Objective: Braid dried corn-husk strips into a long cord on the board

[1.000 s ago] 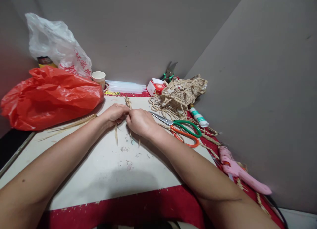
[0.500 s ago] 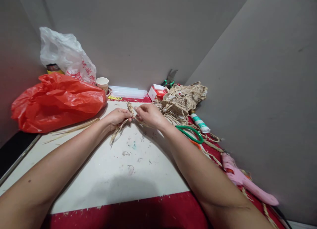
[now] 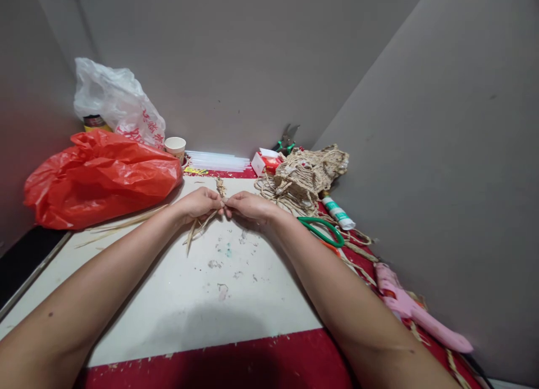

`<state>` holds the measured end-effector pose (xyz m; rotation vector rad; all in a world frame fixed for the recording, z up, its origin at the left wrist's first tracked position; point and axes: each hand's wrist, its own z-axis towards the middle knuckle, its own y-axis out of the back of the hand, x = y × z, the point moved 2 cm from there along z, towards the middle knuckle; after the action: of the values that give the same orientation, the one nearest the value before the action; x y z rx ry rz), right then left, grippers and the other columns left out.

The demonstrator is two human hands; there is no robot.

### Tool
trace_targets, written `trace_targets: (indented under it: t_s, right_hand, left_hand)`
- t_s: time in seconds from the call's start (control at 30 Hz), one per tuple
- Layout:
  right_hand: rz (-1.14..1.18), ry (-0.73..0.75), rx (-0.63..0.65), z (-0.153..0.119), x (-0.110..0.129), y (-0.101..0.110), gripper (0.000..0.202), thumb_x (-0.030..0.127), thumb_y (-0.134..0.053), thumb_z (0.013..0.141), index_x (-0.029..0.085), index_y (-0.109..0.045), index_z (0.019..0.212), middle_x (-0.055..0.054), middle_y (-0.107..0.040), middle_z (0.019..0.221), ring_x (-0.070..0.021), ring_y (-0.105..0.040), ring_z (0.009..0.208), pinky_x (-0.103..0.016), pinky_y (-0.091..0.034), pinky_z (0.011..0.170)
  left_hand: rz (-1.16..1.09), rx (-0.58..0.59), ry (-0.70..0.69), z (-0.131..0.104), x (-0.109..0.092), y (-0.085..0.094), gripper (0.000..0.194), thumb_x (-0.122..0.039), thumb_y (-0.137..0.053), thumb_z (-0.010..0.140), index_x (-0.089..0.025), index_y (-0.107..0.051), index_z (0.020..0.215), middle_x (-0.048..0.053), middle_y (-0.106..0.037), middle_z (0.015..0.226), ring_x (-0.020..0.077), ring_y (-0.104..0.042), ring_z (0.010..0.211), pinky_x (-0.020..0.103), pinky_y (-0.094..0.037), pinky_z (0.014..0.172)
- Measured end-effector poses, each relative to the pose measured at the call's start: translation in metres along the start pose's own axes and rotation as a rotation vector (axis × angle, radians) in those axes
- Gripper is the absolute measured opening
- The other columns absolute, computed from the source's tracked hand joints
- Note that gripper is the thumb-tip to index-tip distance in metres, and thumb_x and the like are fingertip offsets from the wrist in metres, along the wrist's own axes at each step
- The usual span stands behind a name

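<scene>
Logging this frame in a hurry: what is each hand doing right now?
Left hand: closed, pinching the straw braid, loose strands trailing below.
Right hand: closed, fingertips pinching the same straw strands beside the left hand.

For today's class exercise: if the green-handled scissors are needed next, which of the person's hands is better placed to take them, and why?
Probably the right hand: the scissors lie just beside its forearm, on the right of the board. The left hand pinches the straw braid, farther from them.
</scene>
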<state>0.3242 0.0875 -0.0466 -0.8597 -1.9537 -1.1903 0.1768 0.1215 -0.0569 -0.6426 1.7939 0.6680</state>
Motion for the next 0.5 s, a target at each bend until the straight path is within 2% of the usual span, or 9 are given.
trace_targets:
  t_s: [0.17,0.27,0.37,0.43,0.5]
  right_hand:
    - [0.163,-0.034,0.030,0.004,-0.005,-0.005,0.035,0.032,-0.050,0.084,0.017,-0.045,0.053,0.008,-0.028,0.032,-0.0042,-0.020,0.029,-0.020,-0.012,0.032]
    - [0.340,-0.026,0.024,0.005,-0.002,-0.011,0.031,0.029,-0.049,0.084,0.015,-0.050,0.057,0.009,-0.025,0.032,-0.0034,-0.017,0.030,-0.019,-0.011,0.032]
    - [0.450,-0.050,-0.029,0.004,0.001,-0.017,0.026,0.026,-0.050,0.083,0.013,-0.054,0.061,0.010,-0.024,0.034,-0.0030,-0.016,0.030,-0.018,-0.011,0.032]
    - [0.507,-0.065,-0.064,0.004,0.003,-0.021,0.024,0.024,-0.051,0.081,0.013,-0.053,0.060,0.010,-0.023,0.034,-0.0027,-0.016,0.031,-0.018,-0.010,0.032]
    - [0.560,-0.073,-0.074,0.003,0.004,-0.024,0.026,0.022,-0.054,0.077,0.015,-0.045,0.054,0.010,-0.024,0.034,-0.0023,-0.015,0.032,-0.018,-0.009,0.032]
  left_hand:
    - [0.358,-0.148,-0.091,-0.003,-0.005,0.003,0.019,-0.028,-0.060,0.068,-0.013,-0.060,0.056,-0.002,-0.050,0.046,0.0056,-0.034,0.040,0.020,-0.022,0.042]
    - [0.584,-0.240,-0.126,-0.010,-0.016,0.006,0.019,-0.028,-0.058,0.068,-0.015,-0.058,0.054,-0.002,-0.046,0.045,0.0079,-0.036,0.042,0.021,-0.023,0.044]
    - [0.786,-0.289,-0.155,-0.019,-0.028,0.003,0.019,-0.029,-0.059,0.067,-0.016,-0.056,0.053,0.000,-0.050,0.051,0.0113,-0.041,0.049,0.023,-0.025,0.048]
    - [0.834,-0.305,-0.110,-0.024,-0.032,-0.004,0.020,-0.029,-0.062,0.066,-0.017,-0.053,0.052,0.003,-0.051,0.054,0.0145,-0.046,0.054,0.024,-0.027,0.051]
    - [0.695,-0.283,-0.027,-0.027,-0.031,-0.013,0.019,-0.022,-0.064,0.064,-0.018,-0.050,0.051,0.006,-0.054,0.059,0.0195,-0.053,0.067,0.024,-0.031,0.057]
